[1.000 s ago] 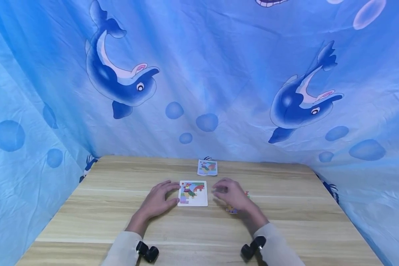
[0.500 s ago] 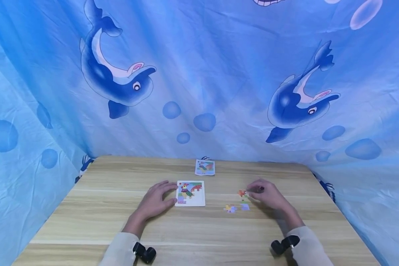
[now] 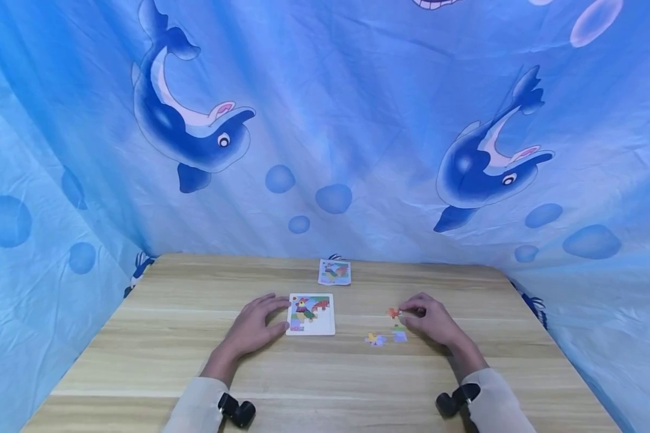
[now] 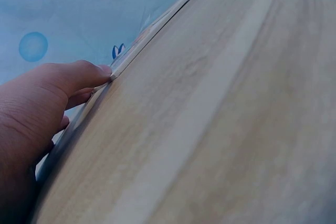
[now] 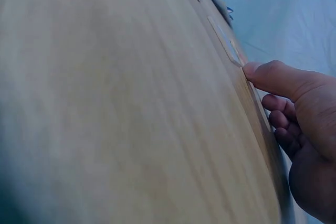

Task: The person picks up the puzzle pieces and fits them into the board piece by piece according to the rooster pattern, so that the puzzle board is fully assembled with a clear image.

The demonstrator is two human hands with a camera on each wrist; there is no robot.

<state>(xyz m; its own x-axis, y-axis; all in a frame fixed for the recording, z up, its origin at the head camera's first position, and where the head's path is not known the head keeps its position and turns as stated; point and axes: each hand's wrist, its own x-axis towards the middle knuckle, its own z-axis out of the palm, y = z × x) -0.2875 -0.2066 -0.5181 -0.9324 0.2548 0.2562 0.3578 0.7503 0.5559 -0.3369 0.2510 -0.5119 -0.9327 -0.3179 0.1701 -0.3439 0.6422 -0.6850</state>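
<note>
Furthest left on the wood-grain surface (image 3: 325, 385), the left hand (image 3: 256, 323) rests along the left edge of a white square puzzle board (image 3: 322, 328). Its grip is wide: the thumb touches near the board's near-left corner, and a finger reaches the left rim farther up; the left wrist view shows the thumb tip against that rim. The board lies flat, roughly midway between the surface's left and right edges, with no long axis to speak of. Rooster-picture pieces fill its left and far parts, leaving white bare toward its near-right corner. Beyond it, close to the surface's far edge, lies a small picture card (image 3: 334, 273).

Right of the board, well apart from it, come the loose pieces: a yellow-and-lilac cluster (image 3: 375, 339), longer from left to right; just beside it, a lilac piece (image 3: 399, 337); and, farther toward the far edge, a red-orange piece (image 3: 393, 313).

The right hand (image 3: 430, 320) sits just right of these and is much the nearer hand. Its grip is narrow, thumb and finger bent toward the red-orange piece, which lies directly left of the fingertips; whether they pinch a piece, I cannot tell. The bare white lies leftward across the surface.
</note>
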